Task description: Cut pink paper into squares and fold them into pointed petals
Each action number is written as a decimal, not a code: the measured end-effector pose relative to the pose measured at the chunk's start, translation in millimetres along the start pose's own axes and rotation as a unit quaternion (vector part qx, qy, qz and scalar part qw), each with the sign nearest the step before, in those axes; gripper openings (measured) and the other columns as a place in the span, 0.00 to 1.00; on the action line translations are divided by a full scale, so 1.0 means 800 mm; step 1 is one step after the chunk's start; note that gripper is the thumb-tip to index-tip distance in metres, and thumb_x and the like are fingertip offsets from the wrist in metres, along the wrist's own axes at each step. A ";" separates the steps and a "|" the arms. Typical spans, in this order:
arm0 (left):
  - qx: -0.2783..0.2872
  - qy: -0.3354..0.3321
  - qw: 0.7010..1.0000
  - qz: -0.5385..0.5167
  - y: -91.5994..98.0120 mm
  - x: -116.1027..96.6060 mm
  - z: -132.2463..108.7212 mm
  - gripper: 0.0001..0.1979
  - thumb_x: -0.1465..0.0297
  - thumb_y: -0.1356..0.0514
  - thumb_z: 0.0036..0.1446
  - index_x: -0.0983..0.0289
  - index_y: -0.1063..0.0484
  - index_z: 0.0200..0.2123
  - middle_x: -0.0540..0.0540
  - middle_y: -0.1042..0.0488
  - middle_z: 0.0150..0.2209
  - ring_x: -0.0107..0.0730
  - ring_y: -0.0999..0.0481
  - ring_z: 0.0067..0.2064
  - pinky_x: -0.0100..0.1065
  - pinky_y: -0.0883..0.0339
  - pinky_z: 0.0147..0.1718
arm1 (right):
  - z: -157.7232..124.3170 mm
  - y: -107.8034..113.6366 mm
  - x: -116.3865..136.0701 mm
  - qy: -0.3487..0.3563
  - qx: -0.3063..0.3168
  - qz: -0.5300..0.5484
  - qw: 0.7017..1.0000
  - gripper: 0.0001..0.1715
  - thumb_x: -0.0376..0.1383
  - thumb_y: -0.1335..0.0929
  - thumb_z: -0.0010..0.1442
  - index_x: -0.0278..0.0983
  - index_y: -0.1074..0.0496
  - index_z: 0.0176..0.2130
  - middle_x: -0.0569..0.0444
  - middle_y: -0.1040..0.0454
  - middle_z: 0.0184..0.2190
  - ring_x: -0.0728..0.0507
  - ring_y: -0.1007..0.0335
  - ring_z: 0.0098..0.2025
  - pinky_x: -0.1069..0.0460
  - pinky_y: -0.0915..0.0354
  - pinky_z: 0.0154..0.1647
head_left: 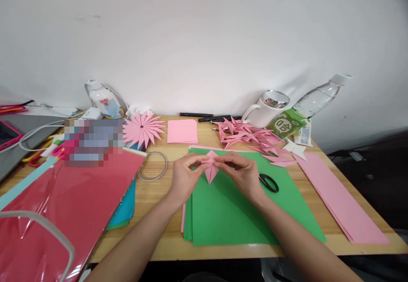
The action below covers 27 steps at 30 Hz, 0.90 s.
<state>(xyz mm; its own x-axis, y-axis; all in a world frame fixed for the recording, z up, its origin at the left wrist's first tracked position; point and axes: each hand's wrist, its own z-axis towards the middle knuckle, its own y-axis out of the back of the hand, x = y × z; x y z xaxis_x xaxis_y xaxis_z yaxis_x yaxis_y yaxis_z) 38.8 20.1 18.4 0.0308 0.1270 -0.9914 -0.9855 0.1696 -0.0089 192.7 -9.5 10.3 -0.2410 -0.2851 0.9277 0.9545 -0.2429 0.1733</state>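
Between my two hands is a folded piece of pink paper (209,174), diamond-shaped with a crease down its middle. My left hand (186,172) pinches its left side between thumb and fingers. On the right side, my right hand (240,172) pinches it the same way. Both hands hover over a stack of green paper (236,218). Black-handled scissors (270,183) lie on the stack beside my right hand, their blades hidden by it.
Folded pink pieces (245,134) are heaped behind, near a white mug (267,108) and a tilted water bottle (321,95). A pink paper star (143,127), pink squares (182,131) and a tape roll (165,165) lie left. Pink strips (344,201) lie right; a red packet (76,205) covers the left.
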 end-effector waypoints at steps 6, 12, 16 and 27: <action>-0.007 -0.018 1.000 0.019 -0.001 0.000 -0.001 0.06 0.67 0.33 0.44 0.63 0.21 0.27 0.54 0.22 0.28 0.32 0.25 0.31 0.31 0.31 0.31 | -0.001 0.002 0.001 0.085 0.015 -0.061 0.994 0.09 0.33 0.28 0.52 0.44 0.21 0.36 0.54 0.26 0.28 0.47 0.32 0.30 0.52 0.36 0.29; -0.008 -0.036 0.999 0.026 -0.002 -0.001 -0.002 0.08 0.65 0.32 0.44 0.63 0.21 0.28 0.53 0.23 0.28 0.31 0.26 0.30 0.31 0.32 0.30 | 0.000 0.002 0.001 0.090 0.007 -0.096 0.991 0.08 0.35 0.29 0.53 0.45 0.21 0.36 0.54 0.30 0.27 0.47 0.34 0.29 0.52 0.37 0.27; -0.007 -0.039 0.999 0.022 -0.003 -0.002 -0.004 0.06 0.68 0.33 0.46 0.64 0.22 0.29 0.54 0.23 0.29 0.31 0.26 0.32 0.30 0.32 0.32 | 0.000 0.002 0.003 0.098 0.004 -0.091 0.991 0.09 0.33 0.29 0.53 0.45 0.21 0.36 0.54 0.30 0.26 0.47 0.35 0.28 0.52 0.38 0.27; -0.015 -0.063 0.997 0.049 -0.003 -0.003 -0.005 0.03 0.70 0.35 0.49 0.64 0.23 0.27 0.53 0.25 0.27 0.30 0.26 0.31 0.30 0.33 0.31 | -0.002 -0.002 0.001 0.106 -0.004 -0.121 0.987 0.06 0.35 0.31 0.56 0.43 0.21 0.35 0.55 0.31 0.26 0.47 0.35 0.28 0.52 0.38 0.28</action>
<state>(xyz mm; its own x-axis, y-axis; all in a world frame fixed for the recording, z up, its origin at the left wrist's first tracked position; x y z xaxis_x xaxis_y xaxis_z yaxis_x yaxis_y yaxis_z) 40.5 15.8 20.1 -0.0464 0.2634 -0.9636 -0.9894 0.1210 0.0807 190.8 -11.1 10.3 -0.4947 -0.4051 0.7689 0.8629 -0.3343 0.3790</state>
